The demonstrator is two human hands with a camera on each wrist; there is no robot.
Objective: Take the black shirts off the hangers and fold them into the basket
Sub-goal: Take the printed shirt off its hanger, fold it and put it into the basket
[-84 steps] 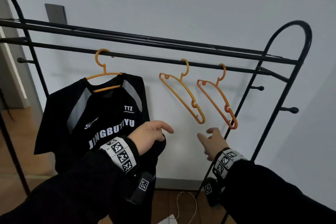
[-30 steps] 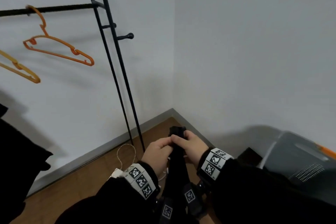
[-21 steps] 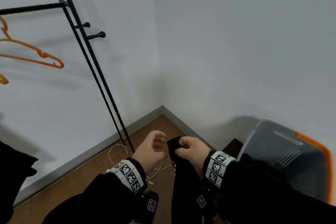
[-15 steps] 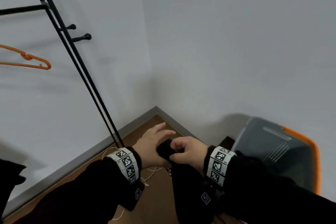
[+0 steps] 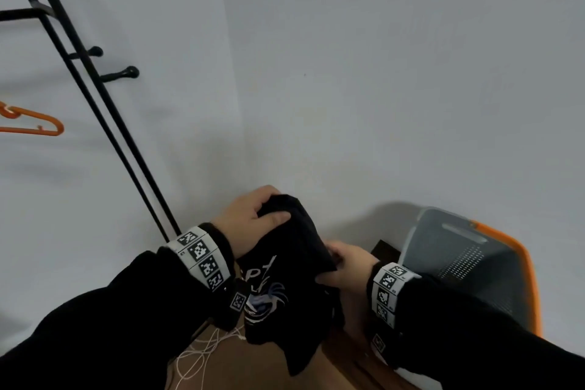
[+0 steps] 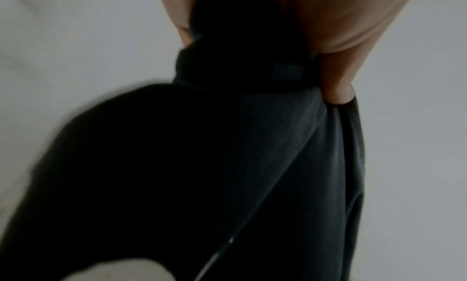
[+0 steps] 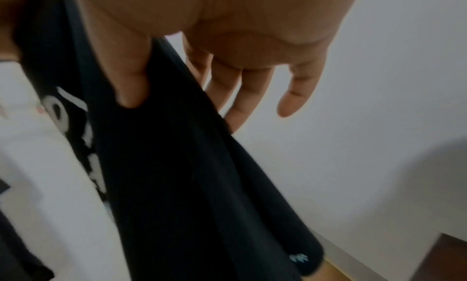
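A black shirt [image 5: 294, 263] with a white and blue print hangs bunched between my hands, above the floor and left of the basket. My left hand [image 5: 269, 215] grips its top end, thumb across the front. In the left wrist view the fingers [image 6: 336, 85] close round the dark cloth [image 6: 227, 165]. My right hand [image 5: 335, 263] holds the shirt's right side lower down. In the right wrist view its thumb [image 7: 126, 75] presses the cloth [image 7: 177, 185] against the fingers behind it. The grey basket [image 5: 468, 266] with an orange rim stands at the lower right, by the wall.
The black clothes rack [image 5: 110, 142] leans across the left, with two side pegs. An empty orange hanger [image 5: 34, 123] shows at the left edge. White cord [image 5: 202, 355] lies on the wooden floor below my hands. A small dark object [image 5: 384, 252] sits beside the basket.
My left hand has moved from beside the bundle to gripping its top and raised it. My right hand has slid down to the shirt's side. The print now shows.
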